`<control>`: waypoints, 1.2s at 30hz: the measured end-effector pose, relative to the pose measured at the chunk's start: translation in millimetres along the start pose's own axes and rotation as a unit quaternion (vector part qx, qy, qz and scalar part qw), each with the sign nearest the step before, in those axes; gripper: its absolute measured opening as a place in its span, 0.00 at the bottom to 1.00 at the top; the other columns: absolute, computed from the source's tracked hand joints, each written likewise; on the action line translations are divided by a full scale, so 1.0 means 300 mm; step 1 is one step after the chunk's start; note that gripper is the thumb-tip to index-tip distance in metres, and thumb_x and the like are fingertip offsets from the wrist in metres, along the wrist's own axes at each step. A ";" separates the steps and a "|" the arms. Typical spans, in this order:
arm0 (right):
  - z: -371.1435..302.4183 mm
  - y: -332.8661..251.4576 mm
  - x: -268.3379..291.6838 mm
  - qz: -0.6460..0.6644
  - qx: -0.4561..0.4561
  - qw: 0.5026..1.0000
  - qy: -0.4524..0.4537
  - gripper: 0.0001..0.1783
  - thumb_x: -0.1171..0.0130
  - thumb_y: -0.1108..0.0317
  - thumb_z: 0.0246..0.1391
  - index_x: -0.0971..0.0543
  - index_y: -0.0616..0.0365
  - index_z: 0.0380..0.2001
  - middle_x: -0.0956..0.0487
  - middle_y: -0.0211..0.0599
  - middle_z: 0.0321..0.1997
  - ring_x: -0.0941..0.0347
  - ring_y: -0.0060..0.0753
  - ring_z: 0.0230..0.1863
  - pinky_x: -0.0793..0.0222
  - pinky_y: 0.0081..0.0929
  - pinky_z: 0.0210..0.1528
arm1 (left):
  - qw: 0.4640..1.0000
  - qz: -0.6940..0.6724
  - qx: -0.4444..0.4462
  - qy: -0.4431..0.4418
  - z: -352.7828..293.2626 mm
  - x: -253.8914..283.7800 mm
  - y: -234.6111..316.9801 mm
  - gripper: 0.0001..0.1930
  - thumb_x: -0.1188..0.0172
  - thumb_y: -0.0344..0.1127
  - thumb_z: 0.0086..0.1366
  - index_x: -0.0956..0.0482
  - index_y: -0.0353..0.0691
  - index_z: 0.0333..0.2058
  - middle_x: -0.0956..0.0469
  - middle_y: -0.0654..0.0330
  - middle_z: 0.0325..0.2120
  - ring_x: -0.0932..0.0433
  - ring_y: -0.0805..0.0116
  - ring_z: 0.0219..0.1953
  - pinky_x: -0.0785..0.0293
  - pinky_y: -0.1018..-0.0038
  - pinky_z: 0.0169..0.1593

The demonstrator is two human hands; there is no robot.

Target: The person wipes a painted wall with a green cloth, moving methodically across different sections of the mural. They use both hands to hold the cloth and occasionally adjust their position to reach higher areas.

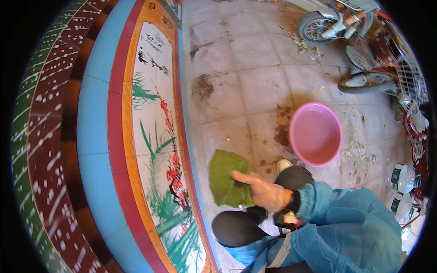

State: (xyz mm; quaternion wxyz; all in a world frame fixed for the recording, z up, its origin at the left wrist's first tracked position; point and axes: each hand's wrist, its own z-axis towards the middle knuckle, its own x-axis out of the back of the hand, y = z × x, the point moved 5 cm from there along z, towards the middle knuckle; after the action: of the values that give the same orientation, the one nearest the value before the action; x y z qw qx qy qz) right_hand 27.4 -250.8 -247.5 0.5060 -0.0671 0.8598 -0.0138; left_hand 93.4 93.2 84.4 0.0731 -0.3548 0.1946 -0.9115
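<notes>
Green cloth: spread out as an uneven, many-cornered sheet, it is seen low between the mural wall and the crouching knees; olive in colour, limp-looking, with a paler green streak running down its face and small bright glints caught at its bottom edge, perhaps from wetness. [221, 175]

Right hand: brought in from the lower right under a blue sleeve [318, 200], it is laid over the cloth's right side [269, 193]. One digit is stretched across the cloth; the other fingers are blurred or hidden, so whether the cloth is pinched or merely pressed cannot be told.

Left hand: not shown, so nothing can be told of its hold.

Progress: the cloth is already out and under the hand, and the pink basin [293, 141] is already set down, well apart to the upper right. No finished result can be made out, and how much is left cannot be judged from here.

Floor tiles: dark stains [282, 132] are spread just left of the basin, and the pale tiles [223, 129] are marked elsewhere too.

Tile mural: bamboo and red blossoms are framed in orange along the wall, near the cloth [144, 170]; contact between them cannot be confirmed.
</notes>
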 end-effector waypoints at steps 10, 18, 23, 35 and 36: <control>0.151 0.005 0.038 0.027 -0.094 0.995 0.021 0.28 0.43 0.57 0.64 0.32 0.59 0.61 0.22 0.42 0.56 0.23 0.40 0.55 0.27 0.41 0.58 | 0.994 -0.038 -0.042 -0.093 -0.025 0.015 0.010 0.36 0.53 0.44 0.74 0.64 0.56 0.72 0.29 0.42 0.59 0.27 0.39 0.57 0.33 0.44 0.56; 0.144 0.031 0.185 -0.024 -0.131 0.987 0.093 0.25 0.38 0.58 0.59 0.26 0.57 0.57 0.21 0.41 0.54 0.23 0.43 0.54 0.28 0.48 0.59 | 0.988 -0.066 -0.019 -0.142 -0.045 0.129 -0.024 0.36 0.53 0.41 0.74 0.65 0.56 0.72 0.30 0.43 0.59 0.27 0.38 0.56 0.32 0.44 0.55; 0.006 -0.131 0.198 0.025 0.008 0.975 0.221 0.21 0.37 0.58 0.58 0.23 0.51 0.53 0.19 0.41 0.52 0.23 0.48 0.52 0.29 0.55 0.57 | 0.982 -0.097 -0.023 -0.163 0.007 0.164 -0.015 0.34 0.47 0.36 0.69 0.51 0.42 0.70 0.28 0.44 0.57 0.26 0.40 0.52 0.34 0.46 0.53; -0.222 -0.666 -0.597 -0.002 0.160 0.985 0.063 0.26 0.38 0.54 0.59 0.26 0.52 0.58 0.23 0.41 0.58 0.27 0.51 0.57 0.33 0.57 0.60 | 0.915 -0.226 0.082 -0.323 0.115 0.199 -0.026 0.32 0.35 0.31 0.53 0.33 0.26 0.57 0.32 0.40 0.53 0.35 0.40 0.55 0.41 0.49 0.58; -0.241 -0.686 -0.684 -0.002 0.140 0.990 0.032 0.27 0.38 0.53 0.59 0.27 0.53 0.58 0.23 0.41 0.58 0.27 0.51 0.58 0.32 0.56 0.60 | 0.895 -0.234 0.110 -0.364 0.116 0.200 -0.030 0.32 0.35 0.31 0.54 0.32 0.26 0.57 0.32 0.41 0.53 0.35 0.40 0.55 0.40 0.50 0.58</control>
State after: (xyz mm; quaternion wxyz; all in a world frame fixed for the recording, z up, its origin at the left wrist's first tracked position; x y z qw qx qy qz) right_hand 83.5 -431.2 -15.3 0.4822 0.0033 0.8652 -0.1374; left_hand 72.6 74.7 148.6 -0.0381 -0.6868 -0.0354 -0.7250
